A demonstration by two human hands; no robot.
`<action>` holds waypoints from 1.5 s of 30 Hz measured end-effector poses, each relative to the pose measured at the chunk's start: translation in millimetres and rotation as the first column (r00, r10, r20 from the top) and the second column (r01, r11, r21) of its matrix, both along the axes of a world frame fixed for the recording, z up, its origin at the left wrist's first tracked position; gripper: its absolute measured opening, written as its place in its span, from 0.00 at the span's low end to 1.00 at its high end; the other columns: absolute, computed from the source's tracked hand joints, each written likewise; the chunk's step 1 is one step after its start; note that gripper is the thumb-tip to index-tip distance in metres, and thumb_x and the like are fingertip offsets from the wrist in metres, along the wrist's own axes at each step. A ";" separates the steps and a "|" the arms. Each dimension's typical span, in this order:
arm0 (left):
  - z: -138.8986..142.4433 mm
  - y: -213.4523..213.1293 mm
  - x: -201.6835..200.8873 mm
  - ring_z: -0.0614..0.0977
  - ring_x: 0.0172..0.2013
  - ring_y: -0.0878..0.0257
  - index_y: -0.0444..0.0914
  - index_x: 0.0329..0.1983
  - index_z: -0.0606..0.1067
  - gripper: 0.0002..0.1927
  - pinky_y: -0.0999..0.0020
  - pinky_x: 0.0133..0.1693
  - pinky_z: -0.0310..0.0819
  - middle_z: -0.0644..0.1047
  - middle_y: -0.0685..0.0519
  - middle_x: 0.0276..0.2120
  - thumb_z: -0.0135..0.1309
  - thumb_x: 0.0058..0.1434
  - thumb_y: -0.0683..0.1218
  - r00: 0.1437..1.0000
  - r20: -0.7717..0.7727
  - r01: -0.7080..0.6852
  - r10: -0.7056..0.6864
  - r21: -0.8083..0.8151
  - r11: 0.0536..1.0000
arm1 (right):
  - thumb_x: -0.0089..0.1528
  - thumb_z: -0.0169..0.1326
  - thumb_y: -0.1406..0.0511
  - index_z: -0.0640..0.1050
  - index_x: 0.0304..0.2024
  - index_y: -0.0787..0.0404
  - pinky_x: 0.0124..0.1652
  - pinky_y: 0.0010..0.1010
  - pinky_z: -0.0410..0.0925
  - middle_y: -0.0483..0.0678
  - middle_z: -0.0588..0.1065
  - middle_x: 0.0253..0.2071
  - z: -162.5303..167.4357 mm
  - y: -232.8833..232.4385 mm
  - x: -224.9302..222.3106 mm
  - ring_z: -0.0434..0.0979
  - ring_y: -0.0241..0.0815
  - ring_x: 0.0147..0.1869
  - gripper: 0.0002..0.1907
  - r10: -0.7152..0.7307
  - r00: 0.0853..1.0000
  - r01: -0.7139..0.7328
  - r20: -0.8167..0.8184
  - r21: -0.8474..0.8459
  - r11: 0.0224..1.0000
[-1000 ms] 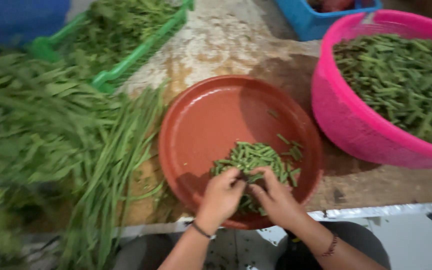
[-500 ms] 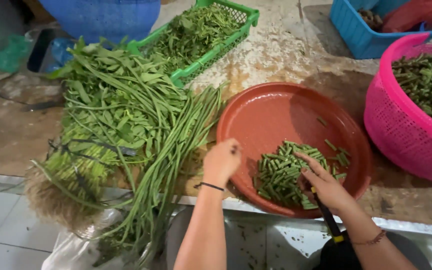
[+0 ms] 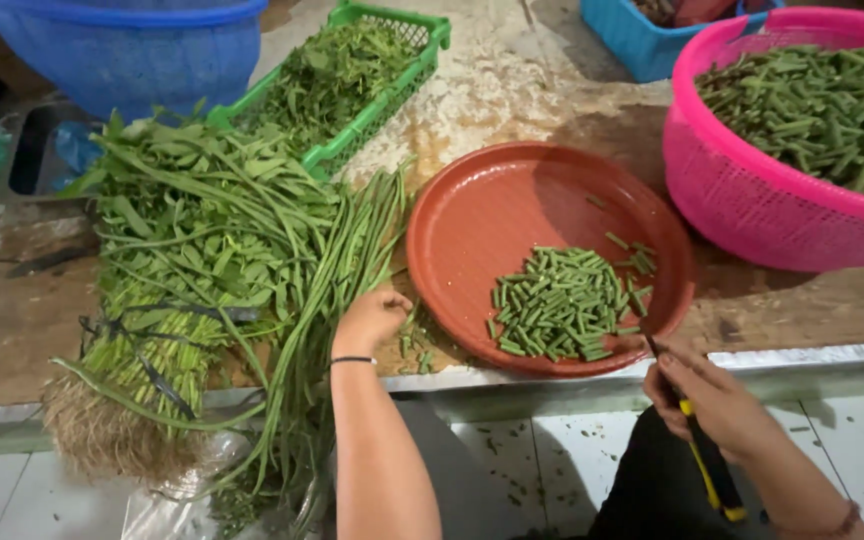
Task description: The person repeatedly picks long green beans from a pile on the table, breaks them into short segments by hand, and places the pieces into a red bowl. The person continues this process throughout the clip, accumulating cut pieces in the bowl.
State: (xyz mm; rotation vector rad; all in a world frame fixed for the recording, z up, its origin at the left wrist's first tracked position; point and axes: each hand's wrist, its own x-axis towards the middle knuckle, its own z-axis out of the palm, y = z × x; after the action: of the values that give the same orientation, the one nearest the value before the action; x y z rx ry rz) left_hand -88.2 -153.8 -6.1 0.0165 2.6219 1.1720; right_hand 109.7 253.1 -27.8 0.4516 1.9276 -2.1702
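Observation:
My left hand (image 3: 370, 318) rests curled on a bunch of long green beans (image 3: 327, 290) that lies across the worktop and hangs over its front edge. It is closed around a few of the bean stalks. My right hand (image 3: 717, 400) sits off the front edge of the counter, gripping a knife with a black and yellow handle (image 3: 707, 465). A round red-brown tray (image 3: 512, 210) between the hands holds a pile of short cut bean pieces (image 3: 562, 305).
A pink basket (image 3: 752, 215) of cut beans stands at the right. A green crate (image 3: 377, 115) of leafy trimmings and a blue tub (image 3: 132, 50) are at the back. A big bundle of leafy greens (image 3: 182, 250) lies left. A blue crate (image 3: 632, 35) sits behind.
Both hands have left the cut pile on the tray. My left hand moved left onto the long beans. My right hand drew back toward me with the knife.

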 end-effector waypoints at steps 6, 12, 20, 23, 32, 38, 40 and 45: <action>-3.1 17.0 6.1 0.83 0.49 0.52 0.46 0.56 0.78 0.26 0.59 0.49 0.76 0.83 0.48 0.48 0.64 0.53 0.53 0.990 -0.127 -0.080 0.060 -0.154 0.985 | 0.70 0.41 0.57 0.70 0.66 0.56 0.21 0.29 0.59 0.47 0.69 0.28 -26.6 5.8 25.1 0.63 0.35 0.23 0.23 0.015 0.992 -0.019 0.127 0.025 1.000; -7.8 42.4 25.7 0.81 0.53 0.52 0.51 0.51 0.81 0.19 0.47 0.57 0.70 0.82 0.51 0.50 0.62 0.54 0.51 0.964 -0.134 -0.264 0.228 -0.418 0.869 | 0.67 0.41 0.61 0.69 0.68 0.54 0.19 0.25 0.56 0.45 0.67 0.26 -49.1 18.8 44.3 0.59 0.33 0.20 0.25 0.170 0.985 -0.170 -0.016 -0.110 0.979; -5.8 51.8 34.6 0.78 0.58 0.48 0.45 0.53 0.80 0.19 0.35 0.62 0.59 0.80 0.47 0.54 0.50 0.59 0.52 0.959 -0.232 -0.271 0.164 -0.570 0.776 | 0.69 0.44 0.60 0.70 0.68 0.50 0.21 0.26 0.53 0.43 0.64 0.26 -60.9 21.9 54.7 0.55 0.32 0.22 0.24 0.049 0.985 -0.027 0.165 -0.134 0.991; 4.8 47.4 34.2 0.79 0.57 0.45 0.43 0.54 0.79 0.22 0.31 0.63 0.53 0.80 0.44 0.54 0.48 0.63 0.56 0.952 -0.191 -0.304 0.241 -0.471 0.828 | 0.70 0.44 0.59 0.70 0.68 0.51 0.21 0.27 0.54 0.44 0.63 0.26 -65.6 24.1 55.1 0.55 0.33 0.22 0.23 0.057 0.981 -0.032 0.188 -0.130 0.991; 31.5 -22.3 12.5 0.73 0.26 0.60 0.38 0.36 0.83 0.10 0.63 0.30 0.67 0.76 0.49 0.24 0.58 0.63 0.49 0.890 -0.230 -0.326 0.393 0.278 0.903 | 0.68 0.47 0.59 0.69 0.68 0.50 0.20 0.29 0.51 0.46 0.63 0.26 -79.0 31.4 46.3 0.54 0.35 0.19 0.25 -0.041 0.973 0.088 0.229 -0.199 0.976; 73.3 -66.0 -8.6 0.73 0.22 0.67 0.37 0.42 0.74 0.10 0.69 0.28 0.71 0.72 0.57 0.23 0.45 0.71 0.47 0.826 -0.146 -0.203 0.544 0.823 0.530 | 0.67 0.50 0.59 0.68 0.69 0.55 0.20 0.30 0.53 0.48 0.62 0.23 -79.6 20.0 27.9 0.58 0.37 0.19 0.28 0.028 0.984 0.005 0.174 -0.184 0.983; 96.0 -68.7 -9.7 0.70 0.20 0.67 0.36 0.45 0.73 0.12 0.68 0.27 0.73 0.70 0.57 0.22 0.41 0.74 0.48 0.805 -0.137 -0.214 0.577 0.840 0.498 | 0.67 0.50 0.59 0.69 0.69 0.58 0.22 0.30 0.55 0.49 0.64 0.22 -79.1 15.0 23.1 0.60 0.38 0.20 0.28 0.056 0.983 -0.027 0.175 -0.167 0.986; 140.5 -54.5 7.0 0.62 0.18 0.72 0.38 0.48 0.74 0.12 0.75 0.21 0.56 0.65 0.60 0.21 0.41 0.75 0.48 0.836 -0.183 -0.172 0.517 0.807 0.565 | 0.69 0.48 0.58 0.70 0.68 0.58 0.26 0.32 0.59 0.50 0.69 0.24 -81.6 3.7 13.1 0.63 0.39 0.23 0.26 0.065 0.938 -0.037 0.340 -0.088 0.995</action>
State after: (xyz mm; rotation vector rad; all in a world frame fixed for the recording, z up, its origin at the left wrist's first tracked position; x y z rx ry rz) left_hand -81.2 -208.4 134.4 -0.1285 2.2221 2.6338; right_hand 122.7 256.8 -109.4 0.7038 1.6396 -1.9719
